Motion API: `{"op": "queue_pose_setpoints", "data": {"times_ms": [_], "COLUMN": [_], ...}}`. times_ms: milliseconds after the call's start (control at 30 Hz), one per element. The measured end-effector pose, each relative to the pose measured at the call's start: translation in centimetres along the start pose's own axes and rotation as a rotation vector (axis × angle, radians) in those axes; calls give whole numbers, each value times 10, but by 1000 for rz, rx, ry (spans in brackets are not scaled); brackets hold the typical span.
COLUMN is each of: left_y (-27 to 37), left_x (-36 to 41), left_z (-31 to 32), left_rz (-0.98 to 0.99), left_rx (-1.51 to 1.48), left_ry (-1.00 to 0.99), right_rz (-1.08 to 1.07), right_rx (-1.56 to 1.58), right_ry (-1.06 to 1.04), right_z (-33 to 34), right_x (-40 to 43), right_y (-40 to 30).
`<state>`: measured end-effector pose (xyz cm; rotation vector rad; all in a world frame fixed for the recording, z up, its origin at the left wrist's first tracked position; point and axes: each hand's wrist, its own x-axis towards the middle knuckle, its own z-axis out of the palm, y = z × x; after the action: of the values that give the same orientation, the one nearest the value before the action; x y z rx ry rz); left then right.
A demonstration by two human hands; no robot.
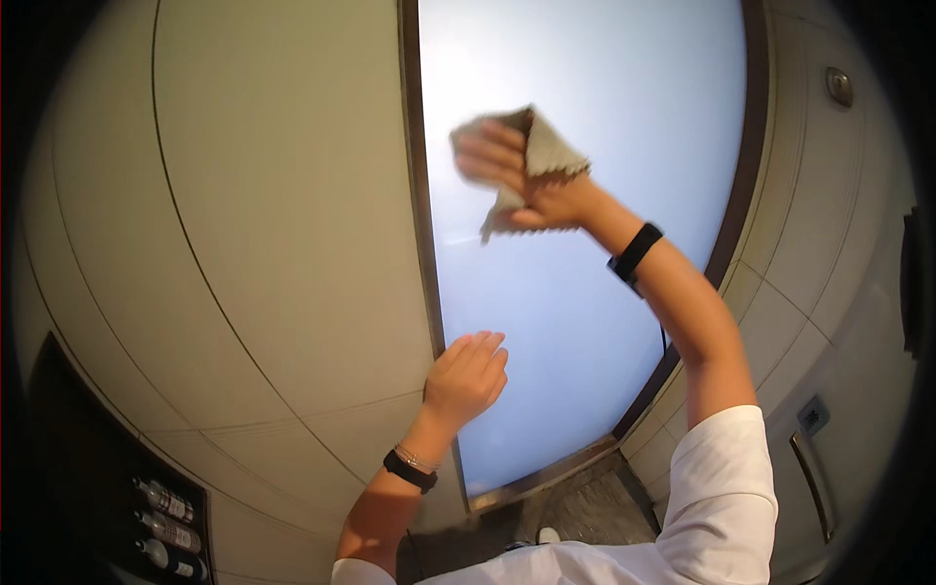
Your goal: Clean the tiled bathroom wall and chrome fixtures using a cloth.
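Note:
A grey-beige cloth with a zigzag edge (556, 150) lies against a frosted glass panel (556, 351) in a dark frame. My right hand (512, 164) is on the cloth near the panel's upper left, slightly blurred, with part of the cloth folded over its back. A black band circles the right wrist. Lower down, my left hand (468, 376) is at the panel's left frame edge, fingers together and nothing seen in it; its palm is hidden. That wrist bears a black band and thin bracelets.
Pale wall tiles (292, 219) flank the panel. Several pump bottles (172, 530) stand in a dark wall niche (80, 453) at lower left. On the right are a metal handle (812, 482), a square plate (813, 415) and a round metal fitting (839, 86). Dark floor tiles (592, 508) show below.

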<state>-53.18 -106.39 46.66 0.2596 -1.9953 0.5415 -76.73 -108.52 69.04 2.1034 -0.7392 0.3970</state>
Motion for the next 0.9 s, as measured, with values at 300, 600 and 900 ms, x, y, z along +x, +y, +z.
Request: {"op": "queue_pose_setpoints", "data": {"times_ms": [300, 600, 900], "left_y": [9, -1, -30], "left_x": [-1, -12, -23], "left_z": [-1, 1, -14], "left_rz": [-71, -123, 33], "left_rx": [118, 276, 174], "left_ry": [11, 7, 184], "right_rz": [606, 1128, 1612], "right_rx": [-93, -354, -58], "right_ry": [415, 847, 1011], "right_z": [-64, -48, -32], "right_x": [-103, -330, -337], "right_y": [137, 243, 252]}}
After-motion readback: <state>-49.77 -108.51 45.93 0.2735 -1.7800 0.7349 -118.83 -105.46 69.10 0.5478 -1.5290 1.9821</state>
